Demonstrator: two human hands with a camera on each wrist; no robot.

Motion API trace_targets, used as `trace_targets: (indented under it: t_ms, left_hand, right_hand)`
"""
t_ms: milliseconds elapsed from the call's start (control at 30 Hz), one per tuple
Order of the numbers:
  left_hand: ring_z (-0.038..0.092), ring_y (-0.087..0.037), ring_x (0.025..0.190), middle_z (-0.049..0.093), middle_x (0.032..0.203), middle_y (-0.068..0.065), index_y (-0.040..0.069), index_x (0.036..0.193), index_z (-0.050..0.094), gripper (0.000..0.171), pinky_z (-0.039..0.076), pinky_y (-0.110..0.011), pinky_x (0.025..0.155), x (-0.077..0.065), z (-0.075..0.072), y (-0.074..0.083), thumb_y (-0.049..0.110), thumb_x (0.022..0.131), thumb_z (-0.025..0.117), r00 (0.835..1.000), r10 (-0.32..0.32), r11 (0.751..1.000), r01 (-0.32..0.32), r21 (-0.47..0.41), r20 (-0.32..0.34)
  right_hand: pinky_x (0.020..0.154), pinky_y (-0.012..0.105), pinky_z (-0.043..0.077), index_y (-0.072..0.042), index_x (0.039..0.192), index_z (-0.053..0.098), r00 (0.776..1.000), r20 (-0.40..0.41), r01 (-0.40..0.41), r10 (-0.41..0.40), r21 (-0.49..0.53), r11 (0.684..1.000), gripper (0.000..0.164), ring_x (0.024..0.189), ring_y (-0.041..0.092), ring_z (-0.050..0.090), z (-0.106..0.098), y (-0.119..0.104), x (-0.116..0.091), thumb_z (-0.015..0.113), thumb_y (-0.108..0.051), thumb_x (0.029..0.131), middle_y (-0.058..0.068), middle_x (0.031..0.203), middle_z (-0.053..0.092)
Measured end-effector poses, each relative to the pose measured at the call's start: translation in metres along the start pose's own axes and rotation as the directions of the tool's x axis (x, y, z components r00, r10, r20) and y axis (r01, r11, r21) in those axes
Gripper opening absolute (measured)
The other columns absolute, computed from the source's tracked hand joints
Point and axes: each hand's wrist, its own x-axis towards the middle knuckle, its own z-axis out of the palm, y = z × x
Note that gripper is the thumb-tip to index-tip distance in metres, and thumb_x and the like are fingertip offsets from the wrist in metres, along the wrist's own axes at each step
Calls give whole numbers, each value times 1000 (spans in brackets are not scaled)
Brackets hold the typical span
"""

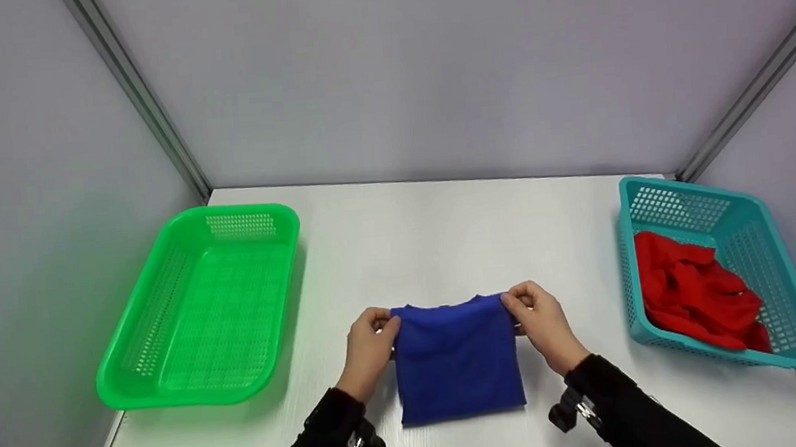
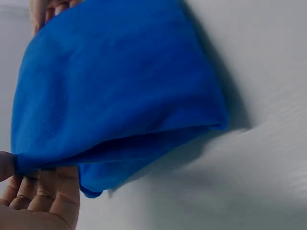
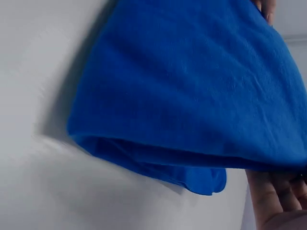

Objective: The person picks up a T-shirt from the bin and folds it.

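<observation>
A folded blue shirt [image 1: 457,362] is at the front middle of the white table, its far edge dipping like a neckline. My left hand [image 1: 370,352] pinches the far left corner between thumb and fingers. At the far right corner, my right hand [image 1: 545,322] pinches the cloth the same way. In the left wrist view the shirt [image 2: 120,72] shows layers parting along its side, with the left fingers below the cloth. The right wrist view shows the shirt's [image 3: 182,81] other side, also layered; the right thumb is hidden there.
A green basket [image 1: 284,327] with nothing in it stands on the left of the table [image 1: 442,234]. On the right, a teal basket [image 1: 789,283] holds crumpled red cloth [image 1: 692,291]. Grey panels [image 1: 413,71] enclose the back and both sides.
</observation>
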Motion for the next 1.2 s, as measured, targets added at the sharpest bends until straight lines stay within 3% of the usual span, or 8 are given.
trace_targets:
  t_ms: [167, 333, 467, 600, 800, 933, 1033, 1200]
  left_hand:
    - [63, -19, 85, 66, 105, -13, -5, 123, 63, 25, 58, -37, 76, 20, 6, -8, 9, 102, 61, 999, -23, 997, 21, 74, 27]
    - [62, -27, 97, 65, 108, -15, -5, 119, 66, 24, 53, -44, 89, 30, 15, -16, 10, 99, 65, 999, 28, 976, -33, 213, 27]
    - [61, -26, 89, 66, 98, -13, -5, 105, 70, 14, 52, -44, 84, 37, 20, -18, 7, 98, 68, 995, 96, 952, -80, 297, -37]
    - [62, -27, 88, 67, 96, -14, -4, 98, 70, 13, 52, -45, 82, 40, 23, -17, 9, 100, 67, 989, 112, 948, -78, 307, -95]
    - [59, -32, 101, 58, 111, -20, -3, 99, 66, 25, 50, -49, 92, 27, 17, -17, 22, 98, 69, 998, 46, 965, -31, 260, -50]
    - [58, -24, 87, 59, 96, -11, 1, 93, 65, 21, 50, -40, 80, 16, 7, -22, 21, 97, 70, 999, 40, 950, -46, 308, 27]
    - [55, -18, 76, 60, 83, -4, 1, 89, 67, 19, 47, -34, 71, 10, 1, -24, 17, 98, 68, 995, 61, 942, -85, 324, 82]
    - [54, -15, 72, 59, 79, 0, 4, 90, 67, 25, 45, -30, 67, -2, -7, -27, 27, 99, 68, 987, 1, 967, -42, 253, 162]
  right_hand:
    - [69, 29, 55, 1, 113, 62, 999, 1, -48, 48, -67, 997, 19, 78, 15, 63, 5, 14, 25, 60, -17, 106, 7, 93, 65]
    - [73, 30, 52, 1, 112, 66, 995, 49, -72, 82, -174, 982, 24, 86, 18, 61, 9, 30, 32, 63, -21, 104, 11, 105, 64]
    - [67, 29, 44, -3, 97, 65, 996, 21, -80, 88, -241, 967, 18, 79, 18, 53, 12, 36, 34, 64, -19, 103, 7, 93, 58]
    - [62, 28, 42, -2, 98, 66, 996, -21, -85, 82, -239, 967, 19, 74, 17, 52, 11, 37, 36, 62, -19, 104, 7, 89, 57]
    - [73, 31, 43, -1, 102, 69, 997, 20, -67, 74, -234, 970, 25, 87, 19, 53, 4, 44, 20, 66, -26, 101, 9, 102, 59]
    - [83, 32, 40, -3, 97, 66, 993, 61, -85, 102, -225, 971, 20, 99, 21, 50, 0, 51, 4, 70, -23, 99, 8, 110, 53]
    - [79, 32, 41, -3, 97, 65, 991, 73, -92, 110, -220, 971, 20, 100, 22, 49, -2, 53, -5, 70, -22, 99, 9, 113, 51]
    - [71, 29, 42, -5, 103, 68, 984, 88, -139, 155, -168, 976, 24, 92, 19, 50, -8, 54, -16, 72, -28, 99, 8, 113, 52]
